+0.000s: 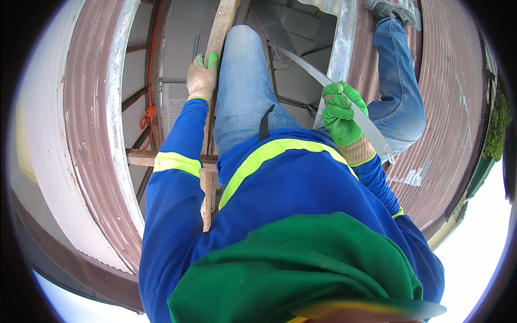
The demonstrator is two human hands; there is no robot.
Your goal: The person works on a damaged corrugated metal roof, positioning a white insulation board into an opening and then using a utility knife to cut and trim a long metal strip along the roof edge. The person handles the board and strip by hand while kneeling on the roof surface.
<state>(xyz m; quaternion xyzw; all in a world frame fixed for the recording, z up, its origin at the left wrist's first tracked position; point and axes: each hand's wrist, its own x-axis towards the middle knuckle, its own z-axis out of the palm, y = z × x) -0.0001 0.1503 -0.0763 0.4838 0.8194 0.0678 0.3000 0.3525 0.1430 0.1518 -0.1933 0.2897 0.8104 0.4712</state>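
Note:
My left hand (202,78), in a pale glove with green fingertips, rests on the side of a long wooden beam (221,32). Its thumb and fingers are apart and lie against the wood. My right hand (344,113), in a green-palmed glove, is closed around a long thin metal strip (371,132). The strip is slightly curved. One end reaches past my hand toward my right thigh, and the other runs out over the roof opening. My left leg (242,81) lies beside the beam, while my bent right leg (398,81) is over the brown corrugated sheeting.
Below the opening are grey panels (180,32) and framing. An orange cord with a hook-like fitting (149,114) hangs left of my left arm. Corrugated roof sheets (89,107) lie on both sides, with pale metal edges (342,48). A wooden crosspiece (142,157) meets the beam.

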